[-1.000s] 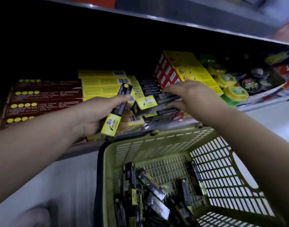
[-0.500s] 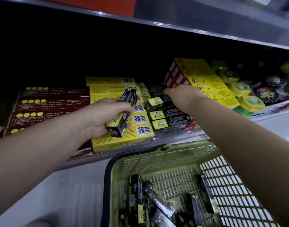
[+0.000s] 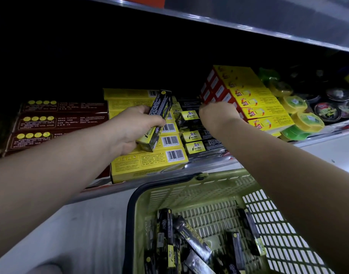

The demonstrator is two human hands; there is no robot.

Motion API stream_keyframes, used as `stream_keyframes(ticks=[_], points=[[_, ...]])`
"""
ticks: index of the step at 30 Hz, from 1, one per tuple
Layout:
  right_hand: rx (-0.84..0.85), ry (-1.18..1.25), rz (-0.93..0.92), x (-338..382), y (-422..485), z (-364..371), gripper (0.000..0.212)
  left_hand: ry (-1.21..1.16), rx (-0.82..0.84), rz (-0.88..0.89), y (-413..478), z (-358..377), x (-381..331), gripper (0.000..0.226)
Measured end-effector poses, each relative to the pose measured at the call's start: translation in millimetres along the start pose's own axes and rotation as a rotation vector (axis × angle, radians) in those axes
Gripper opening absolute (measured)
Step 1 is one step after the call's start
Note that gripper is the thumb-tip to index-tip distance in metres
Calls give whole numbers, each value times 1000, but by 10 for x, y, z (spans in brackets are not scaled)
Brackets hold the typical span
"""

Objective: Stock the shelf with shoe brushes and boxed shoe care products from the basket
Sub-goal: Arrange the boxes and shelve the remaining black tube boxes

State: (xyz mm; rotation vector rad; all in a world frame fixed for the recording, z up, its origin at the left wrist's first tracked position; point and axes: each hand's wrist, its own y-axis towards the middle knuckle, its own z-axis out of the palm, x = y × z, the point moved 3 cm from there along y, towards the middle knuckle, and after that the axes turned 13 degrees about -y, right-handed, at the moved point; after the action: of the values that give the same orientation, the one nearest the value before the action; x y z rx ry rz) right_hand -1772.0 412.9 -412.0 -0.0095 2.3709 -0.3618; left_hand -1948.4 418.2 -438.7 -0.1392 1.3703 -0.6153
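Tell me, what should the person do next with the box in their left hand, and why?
Probably slide the black-and-yellow box in the left hand rightward onto the row of matching boxes on the shelf. The right hand is at that row, and the basket holds more.

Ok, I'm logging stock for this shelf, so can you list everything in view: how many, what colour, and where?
basket: one, green with a black handle, bottom centre.
boxes in the basket: several, black and yellow, lying loose.
held box: one, black and yellow, in front of the shelf.
barcode boxes: a stack, yellow, shelf centre.
dotted boxes: at least three, dark red, shelf left.
small boxes: at least three, black and yellow, right of the barcode boxes.
red-sided boxes: a stack, red and yellow, right of centre.
tubs: several, yellow-green, further right.
tins: a few, dark, far right.
shelf: one, metal front edge.
left hand: grips the held box.
right hand: at the small boxes, fingers hidden.
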Motion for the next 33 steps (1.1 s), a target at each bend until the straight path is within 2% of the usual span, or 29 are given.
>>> stream_keyframes(ticks=[12,17,21,25,29,33], points=[[34,19,11,75,81,-31,33,71,26,26,60,-14,83,59],[75,18,67,111,108,-33,25,100,32,50,59,-34,106,53],[124,-40,51,204,102,-32,29,105,39,46,58,-52,133,47],[146,34,27,192,94,-75,30,111,44,53,64,-49,131,46],[201,47,-23,49,81,-81,43,112,50,67,63,-46,124,37],[248,34,-162,-65,16,3,65,117,82,85,74,-13,101,21]])
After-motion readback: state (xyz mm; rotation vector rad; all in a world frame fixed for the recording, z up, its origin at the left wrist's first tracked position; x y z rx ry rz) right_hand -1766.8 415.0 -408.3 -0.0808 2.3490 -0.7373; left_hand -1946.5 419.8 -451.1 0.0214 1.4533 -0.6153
